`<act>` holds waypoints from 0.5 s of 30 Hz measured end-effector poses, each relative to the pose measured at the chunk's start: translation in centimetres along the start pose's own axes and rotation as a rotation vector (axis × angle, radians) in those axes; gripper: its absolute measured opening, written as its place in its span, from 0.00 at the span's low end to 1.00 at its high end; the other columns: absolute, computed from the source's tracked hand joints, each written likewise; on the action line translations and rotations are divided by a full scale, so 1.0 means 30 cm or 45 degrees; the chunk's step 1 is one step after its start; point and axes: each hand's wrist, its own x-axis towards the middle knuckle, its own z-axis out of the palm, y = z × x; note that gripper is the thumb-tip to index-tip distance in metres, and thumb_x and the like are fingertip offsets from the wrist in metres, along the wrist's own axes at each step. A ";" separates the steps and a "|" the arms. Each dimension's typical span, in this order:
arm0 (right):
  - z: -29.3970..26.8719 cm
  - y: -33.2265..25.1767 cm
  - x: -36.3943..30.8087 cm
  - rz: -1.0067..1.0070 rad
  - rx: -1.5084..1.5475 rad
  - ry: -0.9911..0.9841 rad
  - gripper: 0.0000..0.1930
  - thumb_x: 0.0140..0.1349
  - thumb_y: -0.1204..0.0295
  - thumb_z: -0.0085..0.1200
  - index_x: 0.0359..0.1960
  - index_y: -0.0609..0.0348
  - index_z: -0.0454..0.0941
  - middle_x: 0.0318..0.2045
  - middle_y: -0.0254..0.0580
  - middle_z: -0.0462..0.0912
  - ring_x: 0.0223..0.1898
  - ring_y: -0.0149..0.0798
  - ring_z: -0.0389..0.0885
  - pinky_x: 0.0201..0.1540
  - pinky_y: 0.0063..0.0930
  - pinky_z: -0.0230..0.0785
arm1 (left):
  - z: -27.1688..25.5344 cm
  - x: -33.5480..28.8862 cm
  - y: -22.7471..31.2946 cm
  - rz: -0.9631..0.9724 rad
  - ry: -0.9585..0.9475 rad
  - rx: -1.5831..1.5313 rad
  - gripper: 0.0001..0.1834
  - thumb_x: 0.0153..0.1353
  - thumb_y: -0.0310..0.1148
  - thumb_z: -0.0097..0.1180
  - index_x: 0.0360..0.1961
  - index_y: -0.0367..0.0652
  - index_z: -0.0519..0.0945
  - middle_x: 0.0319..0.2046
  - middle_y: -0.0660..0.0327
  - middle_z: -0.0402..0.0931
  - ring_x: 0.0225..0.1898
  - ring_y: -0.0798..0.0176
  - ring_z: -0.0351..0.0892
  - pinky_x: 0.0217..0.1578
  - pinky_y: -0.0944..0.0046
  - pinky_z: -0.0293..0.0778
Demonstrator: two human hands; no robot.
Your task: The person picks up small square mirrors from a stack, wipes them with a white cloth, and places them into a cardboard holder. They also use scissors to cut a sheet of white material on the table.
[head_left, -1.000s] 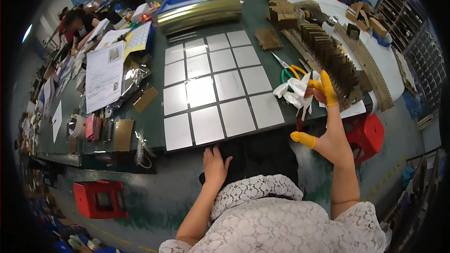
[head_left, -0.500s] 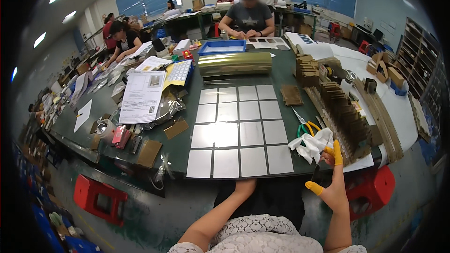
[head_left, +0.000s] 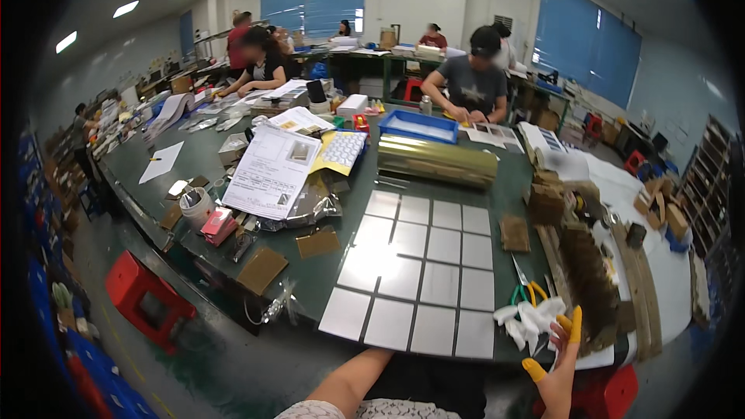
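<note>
My right hand [head_left: 557, 376] is at the table's front right edge, with yellow finger cots on the thumb and forefinger. These two are spread apart, the other fingers partly curl, and I see nothing held. Just beyond it lies a crumpled white cloth [head_left: 531, 321], beside scissors [head_left: 521, 289] with green and orange handles. My left forearm [head_left: 353, 380] reaches to the table's front edge, where the left hand is hidden underneath. Above it, several pale square sheets [head_left: 439, 284] lie in a grid on the dark green table [head_left: 349, 221].
A gold-coloured roll [head_left: 437, 161] and a blue tray [head_left: 419, 126] lie behind the grid. Brown slotted racks [head_left: 590, 271] stand at the right. Papers [head_left: 272, 171] and a pink box [head_left: 218, 226] sit left. Red stools [head_left: 147, 295] are below. A co-worker [head_left: 471, 81] sits opposite.
The view has swung left and up, so the table appears lower and farther right. My right hand stays beside the cloth with its fingers apart. The left hand remains hidden under the edge.
</note>
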 end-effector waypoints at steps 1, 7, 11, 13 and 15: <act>0.013 -0.013 0.017 0.057 -0.017 0.015 0.63 0.41 0.48 0.72 0.72 0.57 0.42 0.62 0.44 0.62 0.62 0.41 0.64 0.63 0.36 0.53 | 0.011 -0.008 0.000 -0.032 -0.026 -0.002 0.17 0.63 0.35 0.52 0.50 0.38 0.76 0.49 0.41 0.74 0.53 0.42 0.73 0.53 0.49 0.69; 0.104 -0.058 0.160 0.028 0.108 -0.058 0.56 0.44 0.72 0.69 0.72 0.57 0.42 0.63 0.51 0.60 0.64 0.46 0.61 0.65 0.40 0.54 | 0.015 -0.007 -0.017 -0.195 -0.132 -0.002 0.17 0.63 0.35 0.52 0.50 0.37 0.76 0.48 0.41 0.74 0.52 0.42 0.73 0.53 0.49 0.69; 0.128 -0.050 0.213 0.024 0.165 -0.047 0.57 0.44 0.66 0.70 0.72 0.59 0.42 0.63 0.51 0.60 0.64 0.48 0.60 0.66 0.43 0.51 | 0.003 0.009 -0.006 -0.241 -0.172 -0.022 0.17 0.63 0.36 0.52 0.50 0.37 0.76 0.48 0.41 0.75 0.52 0.42 0.73 0.53 0.49 0.70; 0.142 -0.037 0.232 0.011 0.172 -0.058 0.57 0.44 0.65 0.70 0.72 0.59 0.42 0.63 0.51 0.60 0.64 0.48 0.59 0.67 0.43 0.50 | -0.001 0.012 -0.022 -0.265 -0.191 -0.020 0.17 0.63 0.36 0.52 0.50 0.37 0.76 0.47 0.41 0.75 0.52 0.42 0.74 0.52 0.49 0.70; 0.155 -0.037 0.249 -0.009 0.185 -0.044 0.57 0.44 0.65 0.70 0.72 0.59 0.43 0.63 0.51 0.60 0.64 0.48 0.59 0.67 0.43 0.49 | 0.002 0.023 -0.031 -0.279 -0.199 -0.018 0.17 0.63 0.36 0.52 0.50 0.37 0.76 0.47 0.41 0.75 0.51 0.41 0.74 0.52 0.49 0.70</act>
